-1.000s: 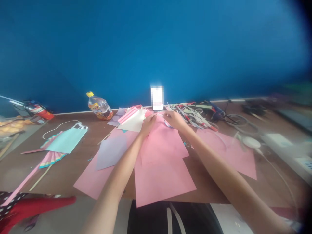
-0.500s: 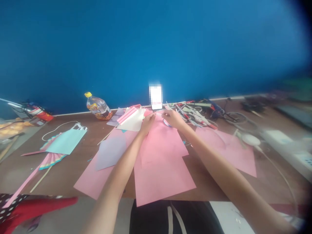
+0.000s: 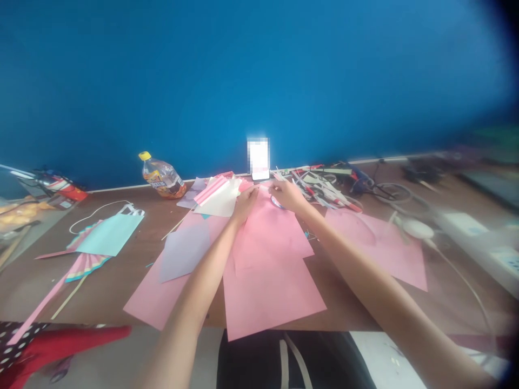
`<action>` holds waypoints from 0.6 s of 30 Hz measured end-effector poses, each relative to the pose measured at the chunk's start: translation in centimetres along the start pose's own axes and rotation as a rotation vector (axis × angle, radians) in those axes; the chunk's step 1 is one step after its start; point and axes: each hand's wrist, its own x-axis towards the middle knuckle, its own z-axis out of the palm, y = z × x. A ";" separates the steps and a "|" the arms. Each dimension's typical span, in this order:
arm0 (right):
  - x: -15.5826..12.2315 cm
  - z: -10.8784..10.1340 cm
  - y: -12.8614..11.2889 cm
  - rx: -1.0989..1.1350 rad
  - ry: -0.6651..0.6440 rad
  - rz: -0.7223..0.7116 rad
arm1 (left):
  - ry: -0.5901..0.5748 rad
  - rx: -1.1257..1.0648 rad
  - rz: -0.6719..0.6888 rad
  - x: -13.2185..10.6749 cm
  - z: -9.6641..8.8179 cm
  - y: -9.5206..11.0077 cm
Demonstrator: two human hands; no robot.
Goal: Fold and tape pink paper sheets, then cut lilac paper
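My left hand point(image 3: 245, 205) is closed, its fingertips pinching at the far edge of a pink paper sheet point(image 3: 275, 237). Opposite it, my right hand point(image 3: 287, 195) is closed in a pinch at the same edge. A small pale pink paper piece point(image 3: 263, 190) spans the gap between the fingertips; its details are too small to make out. Just under my right hand lies a ring-shaped white and blue item point(image 3: 277, 203), partly covered. More pink sheets lie beneath, and a pale lilac paper point(image 3: 184, 251) rests beside my left forearm.
A bright phone-like screen point(image 3: 258, 158) stands against the blue wall. Left are a tilted bottle point(image 3: 162, 178), a mint face mask point(image 3: 111, 233) and a folded paper fan point(image 3: 87, 266). Right are a pile of paper scraps point(image 3: 324, 189), a pink sheet point(image 3: 385, 248) and a corded white device point(image 3: 416, 229).
Almost nothing differs. The whole view has shifted very slightly; both hands keep their pinch at the far edge of the pink paper.
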 end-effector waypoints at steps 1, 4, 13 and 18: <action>0.0 0.0 0.0 -0.003 0.002 -0.002 | 0.004 -0.003 0.005 0.0 0.0 0.0; 0.0 0.0 -0.1 0.003 0.003 -0.014 | -0.004 -0.015 0.013 0.0 0.0 -0.1; 0.0 0.2 -0.1 -0.009 0.023 0.003 | -0.018 -0.019 0.049 0.0 -0.1 0.1; 0.0 0.2 -0.1 -0.011 0.021 0.012 | -0.016 -0.018 0.043 0.0 -0.1 0.0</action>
